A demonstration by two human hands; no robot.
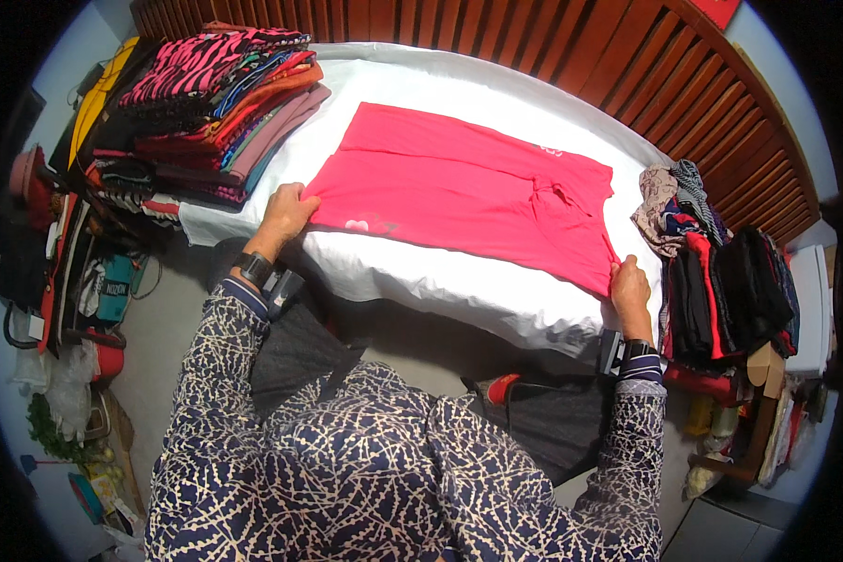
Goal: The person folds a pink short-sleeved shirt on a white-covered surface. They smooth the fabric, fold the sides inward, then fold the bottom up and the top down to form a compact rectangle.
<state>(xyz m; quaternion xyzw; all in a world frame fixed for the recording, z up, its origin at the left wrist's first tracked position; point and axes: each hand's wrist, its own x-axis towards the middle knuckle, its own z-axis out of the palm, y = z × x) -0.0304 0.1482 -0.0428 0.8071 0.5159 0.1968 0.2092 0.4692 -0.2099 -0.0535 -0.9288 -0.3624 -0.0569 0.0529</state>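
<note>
A bright pink cloth garment point(428, 190) lies spread lengthwise across a white cover point(407, 263) in front of me. It has pale printed marks near its lower left edge and at its upper right, and a bunched, opening-like area towards the right end. My left hand point(288, 214) grips its near left corner between thumb and fingers. At the near right corner, my right hand point(631, 284) pinches the cloth. The near edge runs fairly straight between both hands. Each wrist bears a dark strap with a device.
A tall stack of folded clothes point(232, 105) stands at the left end of the white cover. On the right are crumpled cloths point(678, 204) and folded dark clothes point(752, 288). A slatted wooden headboard-like panel point(604, 63) borders the far side. Bags and household things crowd the far left.
</note>
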